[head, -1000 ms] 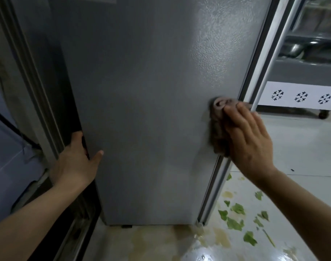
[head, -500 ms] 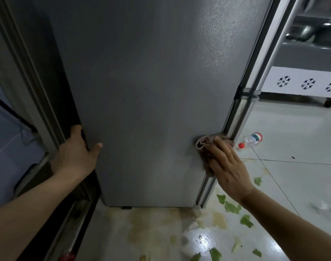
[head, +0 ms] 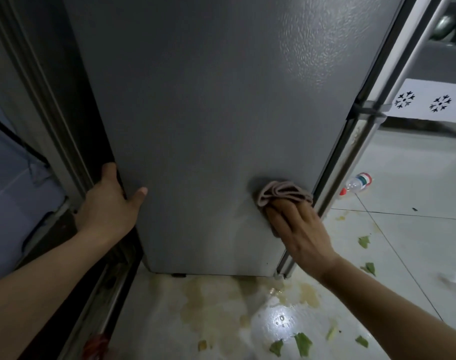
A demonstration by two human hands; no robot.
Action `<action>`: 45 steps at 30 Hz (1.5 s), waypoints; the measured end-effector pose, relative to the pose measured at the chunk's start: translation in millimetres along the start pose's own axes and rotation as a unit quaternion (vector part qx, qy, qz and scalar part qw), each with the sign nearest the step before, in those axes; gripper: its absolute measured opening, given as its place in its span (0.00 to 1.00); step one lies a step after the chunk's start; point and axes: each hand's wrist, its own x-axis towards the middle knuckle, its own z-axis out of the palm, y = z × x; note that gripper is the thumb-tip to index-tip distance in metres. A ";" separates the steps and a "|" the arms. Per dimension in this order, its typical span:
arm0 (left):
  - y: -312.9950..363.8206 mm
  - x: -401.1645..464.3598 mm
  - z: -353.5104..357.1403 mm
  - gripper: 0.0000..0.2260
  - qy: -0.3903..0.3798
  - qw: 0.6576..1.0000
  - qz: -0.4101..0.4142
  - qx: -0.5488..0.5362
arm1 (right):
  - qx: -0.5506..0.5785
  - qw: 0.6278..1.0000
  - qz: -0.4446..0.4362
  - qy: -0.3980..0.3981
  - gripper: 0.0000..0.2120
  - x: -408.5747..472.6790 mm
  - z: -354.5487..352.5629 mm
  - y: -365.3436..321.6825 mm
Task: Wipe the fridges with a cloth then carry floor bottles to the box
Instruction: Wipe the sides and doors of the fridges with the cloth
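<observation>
The grey fridge fills the view, and I face its textured side panel. My right hand presses a crumpled pinkish-brown cloth flat against the low right part of the panel, fingers straight over it. My left hand grips the panel's left edge, fingers curled behind it and thumb on the front. A clear plastic bottle with a red cap lies on the tiled floor to the right of the fridge.
Green leaf scraps and a yellowish wet stain cover the floor below the fridge. A white panel with snowflake marks stands at the far right. A metal frame crowds the left. Something red lies bottom left.
My right hand slid the cloth down the panel from mid-height to low near the right edge. The floor bottle came into view. My left hand kept its grip.
</observation>
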 end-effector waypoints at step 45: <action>-66.6 -2.8 -14.3 0.32 -0.169 0.969 0.076 -0.161 | -0.005 0.972 -0.233 -0.010 0.16 111.0 39.0 -101.7</action>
